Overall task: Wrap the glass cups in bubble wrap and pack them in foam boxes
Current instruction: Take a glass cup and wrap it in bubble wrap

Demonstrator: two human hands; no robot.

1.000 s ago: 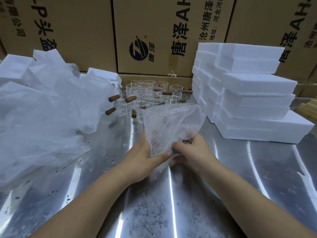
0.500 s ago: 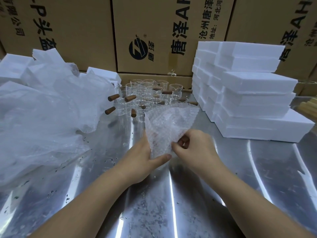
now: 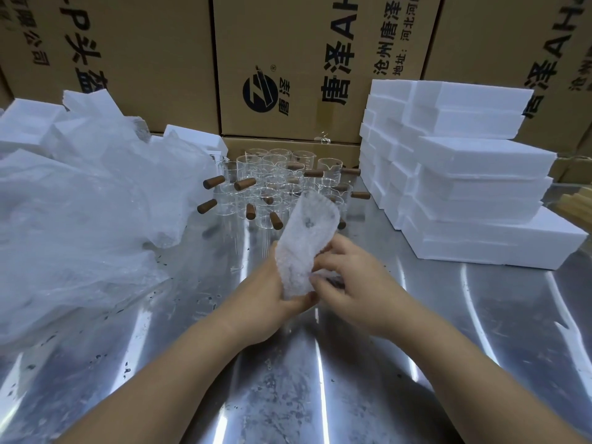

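Observation:
A bubble-wrap bundle (image 3: 304,241) stands upright over the steel table, rolled into a narrow tube; the cup inside is hidden. My left hand (image 3: 266,296) grips its lower left side with the thumb across the bottom. My right hand (image 3: 349,283) pinches the wrap's right edge against the bundle. Behind them several glass cups with brown wooden handles (image 3: 275,184) stand clustered. White foam boxes (image 3: 464,181) are stacked at the right.
A large heap of clear plastic and bubble wrap (image 3: 80,219) covers the table's left side, with foam pieces (image 3: 28,123) behind it. Cardboard cartons (image 3: 288,59) wall off the back. The steel table (image 3: 320,379) is wet-spotted in front.
The loose, wide sheet has been folded in from the right and rolled tight into a narrow bundle. My right hand moved left onto the wrap's edge.

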